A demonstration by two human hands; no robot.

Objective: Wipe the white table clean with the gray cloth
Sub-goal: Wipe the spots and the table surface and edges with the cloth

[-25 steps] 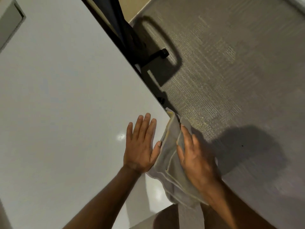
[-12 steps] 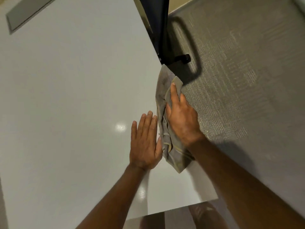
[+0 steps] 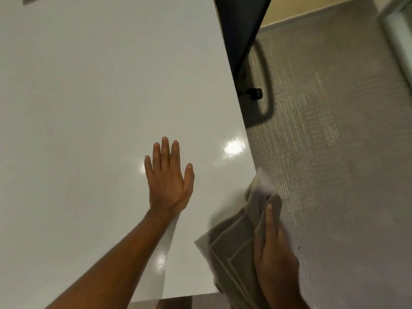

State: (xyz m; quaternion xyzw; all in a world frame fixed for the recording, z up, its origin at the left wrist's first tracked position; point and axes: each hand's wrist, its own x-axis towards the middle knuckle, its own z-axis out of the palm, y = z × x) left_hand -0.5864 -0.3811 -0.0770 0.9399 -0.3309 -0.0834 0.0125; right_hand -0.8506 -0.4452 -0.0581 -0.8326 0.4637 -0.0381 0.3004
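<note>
A person's right hand point(image 3: 273, 253) presses a folded gray cloth point(image 3: 236, 248) over the right edge of a glossy white table point(image 3: 100, 97), while the left hand point(image 3: 168, 177) lies flat and empty on the tabletop. With much of the cloth overhanging that edge, it could slip toward the gray carpet point(image 3: 334, 152) beside the table.
</note>
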